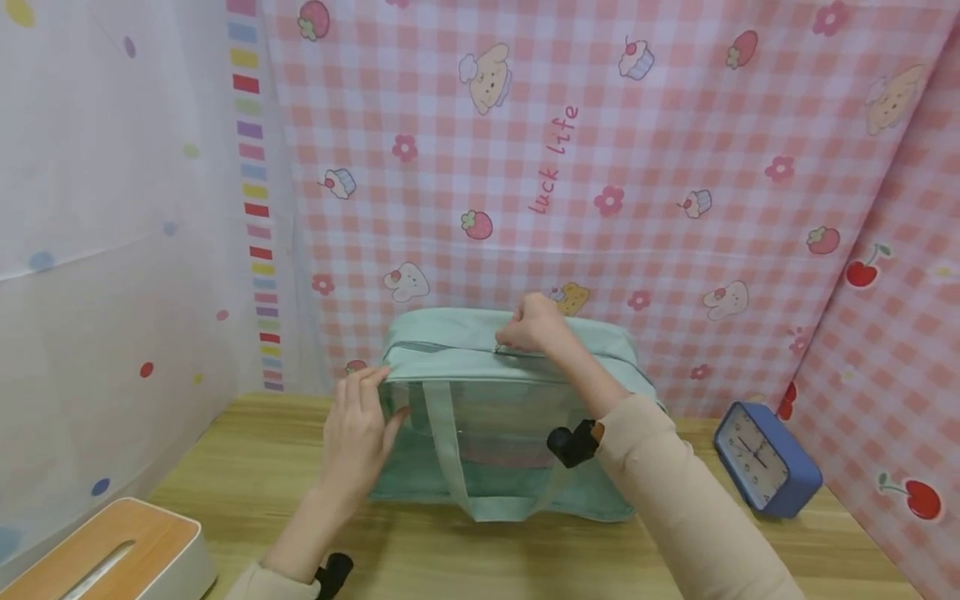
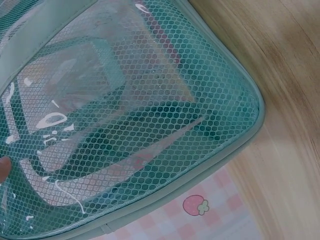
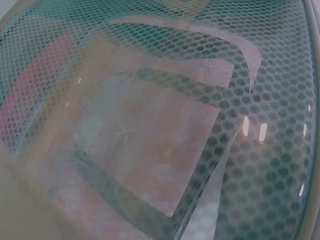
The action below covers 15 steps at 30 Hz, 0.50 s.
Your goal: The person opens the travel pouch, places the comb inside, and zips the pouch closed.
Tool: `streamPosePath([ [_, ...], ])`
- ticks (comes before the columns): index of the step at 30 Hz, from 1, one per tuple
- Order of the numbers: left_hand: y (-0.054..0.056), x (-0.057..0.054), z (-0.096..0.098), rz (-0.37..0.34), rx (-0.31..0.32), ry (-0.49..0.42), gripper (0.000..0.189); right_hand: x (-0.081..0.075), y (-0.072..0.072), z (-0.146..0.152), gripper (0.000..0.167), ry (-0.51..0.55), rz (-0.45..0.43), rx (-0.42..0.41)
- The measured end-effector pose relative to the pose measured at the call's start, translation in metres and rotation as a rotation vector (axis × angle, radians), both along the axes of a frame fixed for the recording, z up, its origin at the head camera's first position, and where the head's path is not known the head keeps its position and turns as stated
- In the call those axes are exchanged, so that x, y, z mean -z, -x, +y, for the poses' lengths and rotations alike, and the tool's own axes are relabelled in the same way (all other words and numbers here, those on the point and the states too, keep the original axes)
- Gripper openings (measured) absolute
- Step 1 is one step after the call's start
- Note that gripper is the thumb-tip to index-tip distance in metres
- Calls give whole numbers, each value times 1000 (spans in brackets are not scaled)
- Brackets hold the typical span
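A mint-green bag (image 1: 517, 367) with clear and mesh panels stands upright on the table, its strap handle (image 1: 447, 442) hanging down the front. My left hand (image 1: 356, 425) holds the bag's upper left corner, thumb on the front face and fingers at the side. Above the bag's top, my right hand (image 1: 536, 325) pinches the zipper pull (image 1: 498, 348). To the left of that hand a stretch of the top seam looks parted; the seam farther right is partly hidden by the forearm. Through the mesh panel (image 2: 165, 150), a pinkish item shows blurred in the left wrist view.
A blue alarm clock (image 1: 768, 458) stands to the right of the bag. At the near left is a white tissue box (image 1: 176, 546) with a wood-look lid. Behind the bag hangs a pink checked cloth (image 1: 525, 167), with a white dotted cloth (image 1: 112, 208) at the left.
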<state>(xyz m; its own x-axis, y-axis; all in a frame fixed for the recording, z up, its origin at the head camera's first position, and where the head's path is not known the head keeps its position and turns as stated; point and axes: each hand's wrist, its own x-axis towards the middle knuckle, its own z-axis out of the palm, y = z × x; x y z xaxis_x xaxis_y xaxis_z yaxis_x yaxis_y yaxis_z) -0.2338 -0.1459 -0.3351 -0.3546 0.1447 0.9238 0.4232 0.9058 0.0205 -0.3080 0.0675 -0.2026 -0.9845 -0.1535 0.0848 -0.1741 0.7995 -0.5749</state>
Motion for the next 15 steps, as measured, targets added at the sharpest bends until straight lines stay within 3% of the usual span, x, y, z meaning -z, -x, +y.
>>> streamPosePath([
  [8,0,1,0,5,6,-7,65,-3,-2,22,37,-85,56,11],
  [15,-1,-1,2,-1,1,0,66,-2,-1,51,36,-83,114,4],
])
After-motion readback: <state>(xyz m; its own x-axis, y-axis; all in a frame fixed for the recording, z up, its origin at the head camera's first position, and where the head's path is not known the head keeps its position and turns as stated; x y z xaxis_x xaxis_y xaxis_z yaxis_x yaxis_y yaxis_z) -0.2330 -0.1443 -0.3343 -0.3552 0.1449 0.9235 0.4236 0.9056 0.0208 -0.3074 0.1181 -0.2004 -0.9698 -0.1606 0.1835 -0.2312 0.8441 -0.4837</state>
